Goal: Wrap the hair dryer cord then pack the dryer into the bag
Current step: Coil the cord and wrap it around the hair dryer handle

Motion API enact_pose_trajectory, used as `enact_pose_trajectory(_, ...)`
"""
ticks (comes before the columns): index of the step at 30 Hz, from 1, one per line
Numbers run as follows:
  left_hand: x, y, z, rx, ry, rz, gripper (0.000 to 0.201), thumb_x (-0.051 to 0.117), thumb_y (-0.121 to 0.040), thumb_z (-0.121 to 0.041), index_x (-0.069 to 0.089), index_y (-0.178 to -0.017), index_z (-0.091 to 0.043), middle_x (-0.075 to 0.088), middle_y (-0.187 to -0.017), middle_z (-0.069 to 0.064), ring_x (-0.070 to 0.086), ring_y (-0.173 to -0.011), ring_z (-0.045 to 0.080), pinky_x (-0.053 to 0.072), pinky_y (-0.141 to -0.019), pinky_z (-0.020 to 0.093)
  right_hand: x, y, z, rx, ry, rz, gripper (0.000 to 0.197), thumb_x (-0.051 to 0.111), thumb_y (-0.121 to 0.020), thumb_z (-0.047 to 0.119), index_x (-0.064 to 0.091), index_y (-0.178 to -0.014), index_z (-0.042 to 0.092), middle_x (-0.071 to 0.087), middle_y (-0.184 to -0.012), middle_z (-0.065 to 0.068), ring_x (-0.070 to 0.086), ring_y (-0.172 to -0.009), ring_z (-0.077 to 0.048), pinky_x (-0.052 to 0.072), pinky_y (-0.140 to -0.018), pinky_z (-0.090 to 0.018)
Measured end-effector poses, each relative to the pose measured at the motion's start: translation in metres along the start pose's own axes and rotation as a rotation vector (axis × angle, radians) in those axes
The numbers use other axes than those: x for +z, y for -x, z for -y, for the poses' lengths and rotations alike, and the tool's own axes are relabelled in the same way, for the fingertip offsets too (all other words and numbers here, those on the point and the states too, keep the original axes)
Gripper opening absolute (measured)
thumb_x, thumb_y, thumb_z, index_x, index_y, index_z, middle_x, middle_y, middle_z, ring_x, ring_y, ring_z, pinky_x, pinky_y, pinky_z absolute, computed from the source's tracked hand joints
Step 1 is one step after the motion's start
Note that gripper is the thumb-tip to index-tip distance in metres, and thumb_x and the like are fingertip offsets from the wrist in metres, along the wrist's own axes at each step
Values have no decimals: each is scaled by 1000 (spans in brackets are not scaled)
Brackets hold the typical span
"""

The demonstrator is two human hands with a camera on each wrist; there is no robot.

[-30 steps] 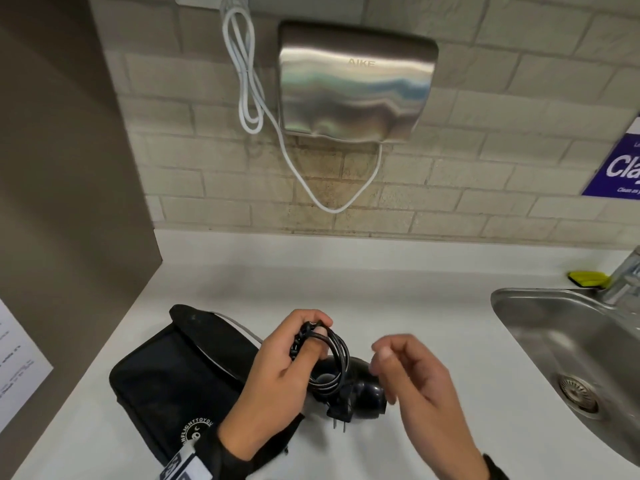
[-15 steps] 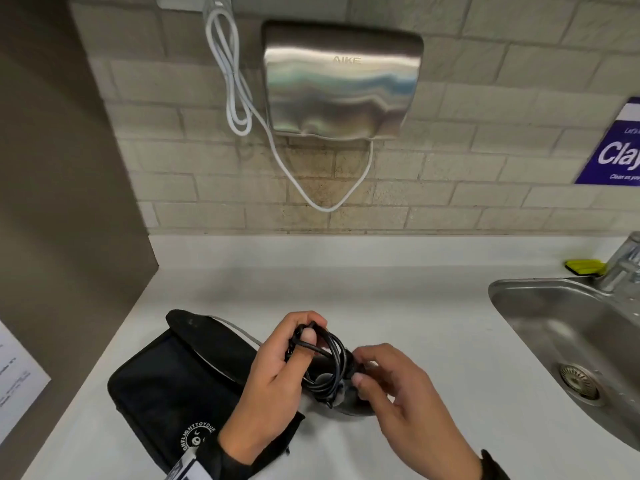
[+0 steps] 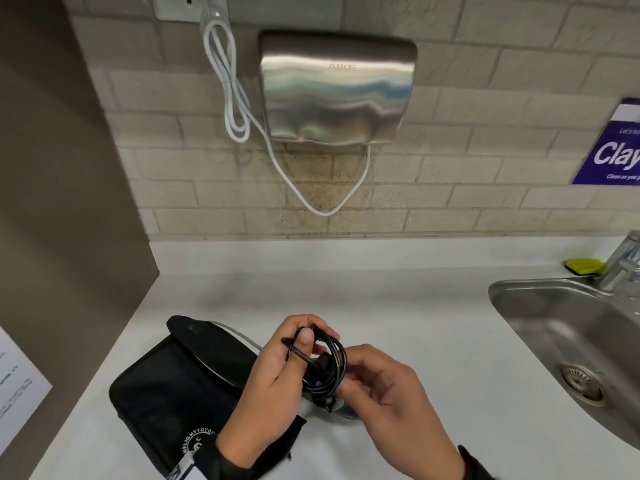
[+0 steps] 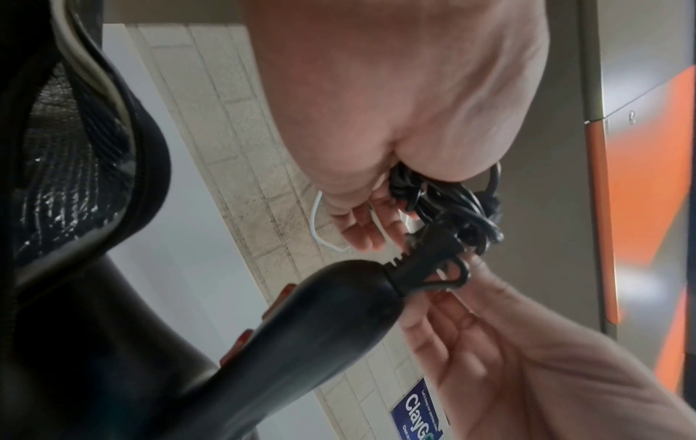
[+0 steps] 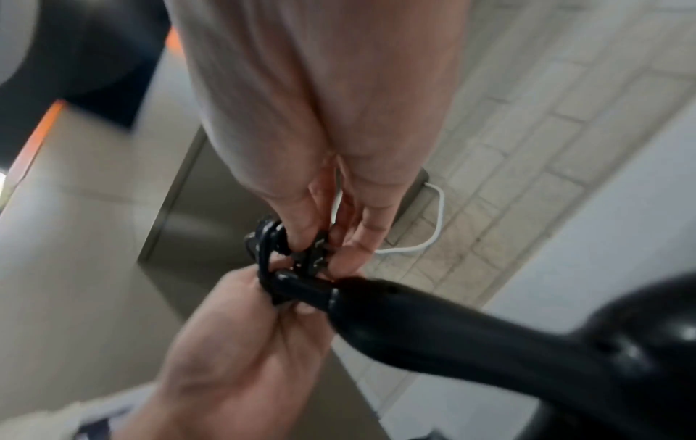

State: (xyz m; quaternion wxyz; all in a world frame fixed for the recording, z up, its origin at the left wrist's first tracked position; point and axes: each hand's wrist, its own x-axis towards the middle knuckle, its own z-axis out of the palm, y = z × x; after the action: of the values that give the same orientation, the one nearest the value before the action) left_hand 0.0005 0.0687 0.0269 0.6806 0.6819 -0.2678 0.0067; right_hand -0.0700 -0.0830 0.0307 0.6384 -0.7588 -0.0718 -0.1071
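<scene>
My left hand (image 3: 277, 372) grips the coiled cord (image 3: 327, 372); my right hand (image 3: 388, 393) pinches its plug end above the dryer (image 4: 301, 327), beside the bag (image 3: 173, 393).

1. A steel hand dryer (image 3: 337, 88) hangs on the tiled wall (image 3: 485, 188).
2. A white cable (image 3: 228, 98) runs from a socket (image 3: 176, 6) at the top, hangs in a loop beside the hand dryer and curves under it.
3. A blue sign (image 3: 613, 150) is fixed to the wall at the right.
4. A steel sink (image 3: 540, 317) is set in the white counter (image 3: 381, 299), with a drain (image 3: 583, 379) and a tap (image 3: 623, 261).
5. A yellow sponge (image 3: 583, 266) lies beside the tap.
6. A printed paper (image 3: 17, 382) hangs on the brown panel (image 3: 52, 202) at the left.
</scene>
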Motion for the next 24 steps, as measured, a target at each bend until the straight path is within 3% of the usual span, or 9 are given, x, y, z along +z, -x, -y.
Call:
enact_pose_trajectory(4, 2, -1, 2, -3, -5, -6, 34, 43, -93, -48, 64, -104, -23, 71, -101, 4, 68, -99, 23, 54, -88, 29, 6, 7, 0, 114, -328, 12, 31, 61, -80, -4, 63, -109, 7, 75, -91, -9, 69, -82, -18, 54, -75, -26)
enact_pose_trajectory(6, 2, -1, 3, -7, -33, -3, 36, 43, -93, -50, 64, -105, -24, 70, -101, 2, 67, -100, 23, 55, -89, 34, 10, 10, 1, 78, -370, -58, 47, 65, -76, -4, 50, -118, 13, 74, -99, -10, 69, -85, -22, 55, -76, -31)
enact_pose_trajectory(8, 3, -1, 2, -4, -66, -4, 38, 42, -93, -52, 63, -107, -23, 70, -100, 1, 67, -100, 22, 54, -89, 37, 13, 11, 6, 19, -264, -124, 58, 74, -72, 10, 44, -116, 32, 73, -103, -9, 71, -86, -23, 55, -77, -30)
enact_pose_trajectory(11, 3, 0, 0, -22, -75, -14, 38, 44, -91, -53, 63, -107, -25, 70, -97, -2, 67, -96, 19, 55, -86, 37, 16, 13, 15, -88, 48, -136, 51, 79, -73, 25, 53, -110, 48, 72, -101, 5, 72, -91, -18, 53, -76, -18)
enact_pose_trajectory(16, 4, 0, -12, 37, -139, -23, 27, 47, -97, -42, 61, -109, -22, 65, -85, 7, 63, -77, 21, 53, -72, 38, 15, 13, 12, -215, 453, -100, 37, 73, -76, 50, 62, -111, 51, 55, -114, 22, 61, -103, -7, 47, -78, -9)
enact_pose_trajectory(18, 4, 1, -13, 35, -160, -2, 21, 48, -97, -37, 60, -109, -24, 65, -85, 4, 63, -76, 21, 54, -72, 40, 15, 13, 11, -230, 498, -164, 28, 69, -77, 51, 62, -105, 55, 48, -128, 26, 54, -115, -2, 42, -84, -7)
enact_pose_trajectory(20, 2, 1, -12, 29, -188, 16, 14, 50, -100, -25, 59, -111, -25, 68, -88, -1, 67, -80, 16, 56, -74, 35, 17, 13, 17, -240, 501, -217, 25, 66, -77, 53, 62, -101, 57, 42, -141, 17, 45, -127, -1, 39, -93, -12)
enact_pose_trajectory(22, 0, 1, -12, 22, -213, 27, 21, 51, -100, -9, 59, -111, -24, 71, -93, -6, 69, -88, 14, 56, -77, 26, 16, 12, 28, -220, 384, -231, 17, 65, -78, 55, 66, -95, 53, 47, -134, 21, 54, -119, -9, 45, -88, -14)
enact_pose_trajectory(24, 0, 2, -15, 16, -233, 51, 24, 52, -98, -5, 58, -111, -24, 71, -95, -12, 69, -87, 9, 53, -74, 18, 11, 9, 37, -223, 249, -239, 10, 64, -81, 50, 71, -84, 44, 58, -114, 18, 62, -102, -11, 48, -74, -9)
